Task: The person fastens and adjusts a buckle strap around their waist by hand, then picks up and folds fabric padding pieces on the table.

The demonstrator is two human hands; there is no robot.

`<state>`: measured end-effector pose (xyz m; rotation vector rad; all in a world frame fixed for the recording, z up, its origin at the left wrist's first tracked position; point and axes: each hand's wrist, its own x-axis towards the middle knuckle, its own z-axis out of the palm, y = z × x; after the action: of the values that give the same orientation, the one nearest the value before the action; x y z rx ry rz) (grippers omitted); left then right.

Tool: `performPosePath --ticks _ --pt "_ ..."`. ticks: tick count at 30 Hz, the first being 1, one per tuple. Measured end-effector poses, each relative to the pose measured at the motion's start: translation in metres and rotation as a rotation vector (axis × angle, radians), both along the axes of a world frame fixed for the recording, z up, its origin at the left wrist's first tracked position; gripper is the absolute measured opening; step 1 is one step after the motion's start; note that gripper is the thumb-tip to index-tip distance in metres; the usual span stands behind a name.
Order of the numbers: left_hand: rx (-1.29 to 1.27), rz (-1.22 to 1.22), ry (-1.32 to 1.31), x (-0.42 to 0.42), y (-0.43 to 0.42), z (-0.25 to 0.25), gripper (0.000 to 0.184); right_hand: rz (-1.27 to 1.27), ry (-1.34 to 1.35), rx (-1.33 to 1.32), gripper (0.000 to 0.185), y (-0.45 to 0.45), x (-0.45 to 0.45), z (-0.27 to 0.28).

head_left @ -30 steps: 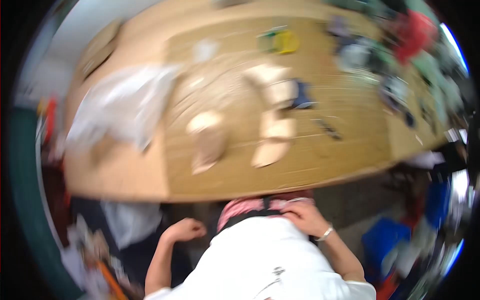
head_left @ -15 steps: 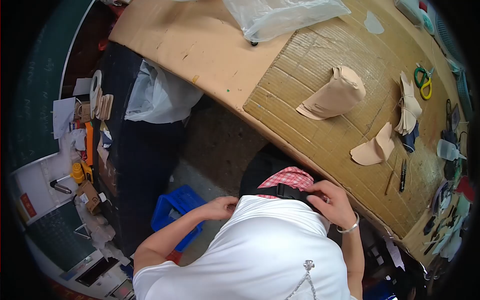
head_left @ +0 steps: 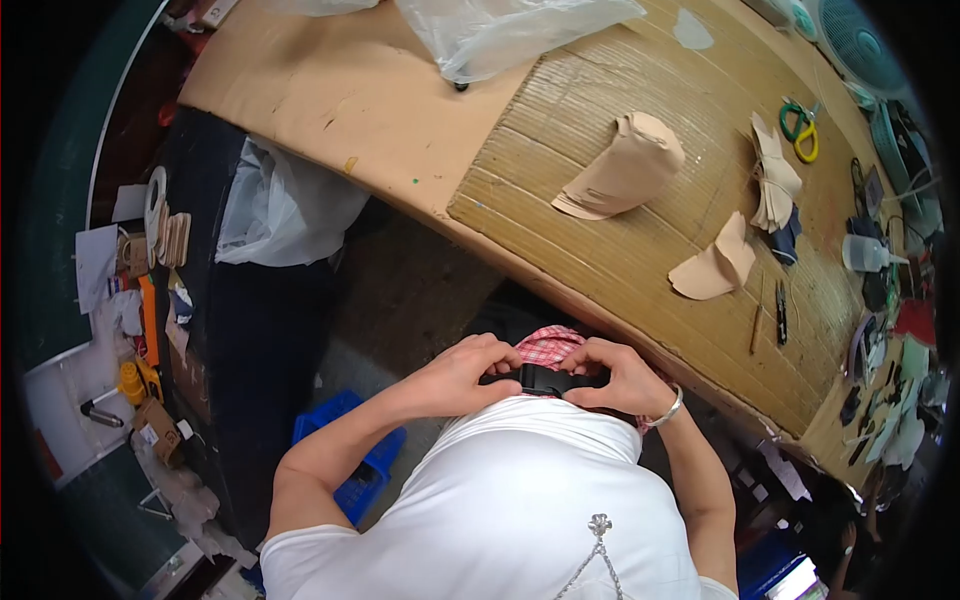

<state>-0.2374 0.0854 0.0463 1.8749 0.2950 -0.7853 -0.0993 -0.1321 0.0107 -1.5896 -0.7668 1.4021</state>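
Observation:
A black strap belt with a plastic buckle (head_left: 541, 379) runs across my waist, over red-and-white checked cloth (head_left: 548, 345) and at the hem of a white shirt (head_left: 540, 470). My left hand (head_left: 458, 376) is closed on the belt just left of the buckle, fingers curled over it. On the other side, my right hand (head_left: 625, 382), with a silver bangle at the wrist, pinches the belt right of the buckle. Parts of the strap are hidden under the fingers of both hands.
Beyond my waist stands a cardboard-topped table (head_left: 510, 200). On it lie stacked beige pieces (head_left: 625, 165), a tied bundle (head_left: 772, 185), scissors (head_left: 800, 130), a pen (head_left: 781, 312) and a plastic bag (head_left: 500, 35). A blue crate (head_left: 370, 470) sits on the floor at left.
My left hand has come from my side to the front of the belt. My right hand has shifted inward, nearer the buckle. The view has moved slightly, so the table appears further left.

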Motion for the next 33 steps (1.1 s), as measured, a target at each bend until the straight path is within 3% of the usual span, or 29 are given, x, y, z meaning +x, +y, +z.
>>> performPosePath --ticks 2,3,4,6,14,21,24,25,26,28,29,31,33 --pt "-0.155 0.111 -0.016 0.002 -0.003 0.002 0.044 -0.045 0.024 0.006 0.04 -0.003 -0.007 0.001" --pt "-0.156 0.097 -0.014 0.002 -0.007 0.0 0.044 -0.013 -0.176 0.065 0.04 -0.005 -0.013 0.003" --pt "-0.067 0.005 -0.103 0.002 -0.012 -0.003 0.046 0.02 -0.377 0.121 0.04 -0.006 -0.019 0.005" --pt "0.025 -0.103 -0.205 0.006 -0.017 -0.003 0.049 -0.002 -0.427 0.103 0.041 -0.007 -0.024 0.008" --pt "0.147 -0.113 -0.108 0.012 -0.024 0.004 0.048 -0.268 -0.051 0.098 0.042 -0.011 -0.029 -0.004" --pt "0.222 -0.133 -0.092 0.01 -0.028 0.017 0.05 -0.205 0.298 0.09 0.035 -0.02 -0.017 -0.005" --pt "0.187 -0.165 -0.064 0.016 -0.027 0.018 0.049 -0.35 0.262 0.046 0.034 -0.042 -0.013 -0.007" --pt "0.184 -0.151 -0.052 0.017 -0.027 0.017 0.049 -0.273 -0.028 -0.004 0.033 -0.054 -0.01 -0.008" --pt "0.179 -0.135 -0.037 0.017 -0.028 0.015 0.048 -0.304 -0.029 -0.022 0.033 -0.063 -0.006 -0.008" --pt "0.161 -0.157 -0.061 0.02 -0.029 0.012 0.047 -0.049 -0.322 -0.047 0.034 -0.077 0.001 -0.006" --pt "0.14 -0.164 -0.079 0.022 -0.029 0.011 0.047 -0.073 -0.323 -0.062 0.034 -0.08 -0.003 -0.005" --pt "0.131 -0.218 -0.128 0.03 -0.032 0.012 0.046 -0.108 -0.638 0.064 0.037 -0.072 -0.01 -0.003" --pt "0.117 -0.249 -0.208 0.036 -0.04 0.012 0.044 -0.044 -0.764 0.133 0.037 -0.064 -0.014 -0.002"
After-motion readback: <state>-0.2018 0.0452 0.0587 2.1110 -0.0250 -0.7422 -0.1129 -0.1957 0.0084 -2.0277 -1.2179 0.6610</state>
